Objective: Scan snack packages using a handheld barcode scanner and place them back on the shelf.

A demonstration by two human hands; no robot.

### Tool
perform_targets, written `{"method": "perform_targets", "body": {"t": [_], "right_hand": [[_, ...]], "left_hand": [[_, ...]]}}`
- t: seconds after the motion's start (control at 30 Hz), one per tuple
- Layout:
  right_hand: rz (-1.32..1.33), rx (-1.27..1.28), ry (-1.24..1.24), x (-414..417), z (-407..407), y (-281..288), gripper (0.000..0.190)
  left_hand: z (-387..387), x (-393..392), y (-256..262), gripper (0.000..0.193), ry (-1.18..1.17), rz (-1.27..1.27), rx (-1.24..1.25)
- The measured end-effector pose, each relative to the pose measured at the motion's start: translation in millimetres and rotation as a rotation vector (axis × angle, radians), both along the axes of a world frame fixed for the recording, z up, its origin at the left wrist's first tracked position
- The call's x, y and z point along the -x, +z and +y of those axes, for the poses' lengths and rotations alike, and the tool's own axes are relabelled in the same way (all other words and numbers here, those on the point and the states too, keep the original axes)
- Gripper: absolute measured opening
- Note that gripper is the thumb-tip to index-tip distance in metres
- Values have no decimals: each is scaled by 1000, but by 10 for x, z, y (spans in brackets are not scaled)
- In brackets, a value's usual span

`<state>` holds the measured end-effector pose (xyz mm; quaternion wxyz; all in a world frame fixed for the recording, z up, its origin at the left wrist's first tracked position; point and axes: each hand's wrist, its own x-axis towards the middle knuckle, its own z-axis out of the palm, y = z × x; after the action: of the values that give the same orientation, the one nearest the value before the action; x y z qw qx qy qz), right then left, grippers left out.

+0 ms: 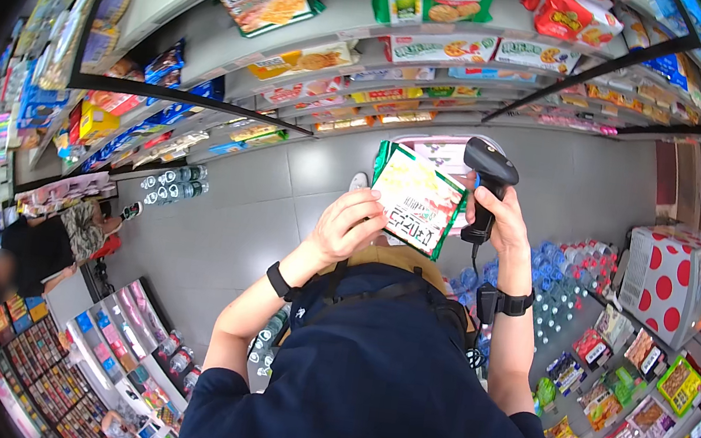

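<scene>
A green and white food packet [421, 201] is between my hands, its printed face towards me. My left hand [350, 222] touches the packet's lower left edge with its fingertips; whether it grips the packet is not clear. A black handheld barcode scanner [492, 164] stands upright in my right hand [503, 215], with its cable hanging below. The fingers of my right hand are also close to the packet's right edge. Behind the packet and scanner is a pink-rimmed container [410, 136], mostly hidden.
Store shelves [341, 31] with packaged snacks curve across the top. Bottled drinks [556, 277] stand on the floor at right, beside a red-dotted white cabinet [668, 278] and a snack display [622, 384]. More bottles [174, 184] stand at left, near a seated person [46, 241].
</scene>
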<state>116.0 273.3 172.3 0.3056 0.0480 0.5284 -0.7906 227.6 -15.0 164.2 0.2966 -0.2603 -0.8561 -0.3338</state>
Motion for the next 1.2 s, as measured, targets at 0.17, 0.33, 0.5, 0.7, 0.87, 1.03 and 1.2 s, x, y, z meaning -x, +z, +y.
{"method": "perform_targets", "body": {"t": [0.17,0.33,0.5,0.7,0.87,1.03,1.2], "right_hand": [[-51,174,87,128,-403,346,50],[311,45,146,168,-746,615,65],[315,72,70,130,-994,873,66],[312,106,-100,56,-1155,1031,61],[275,-17,-18,71,-1132,1088,49],[376,-77,-59,11,-1181,1137,35],[476,-285,-119,-70,-1094,1438,13]], "left_hand": [[-250,-15,433,45,105,-64,-246],[-513,-8,690,44,-8,-641,-978],[-819,15,823,56,-128,-944,-1274],[-901,64,879,69,-328,-1045,-1373],[-921,190,956,71,-337,-1129,-1210],[-801,272,1018,68,-303,-1101,-1081],[-809,335,1003,61,-78,-818,-1349]]}}
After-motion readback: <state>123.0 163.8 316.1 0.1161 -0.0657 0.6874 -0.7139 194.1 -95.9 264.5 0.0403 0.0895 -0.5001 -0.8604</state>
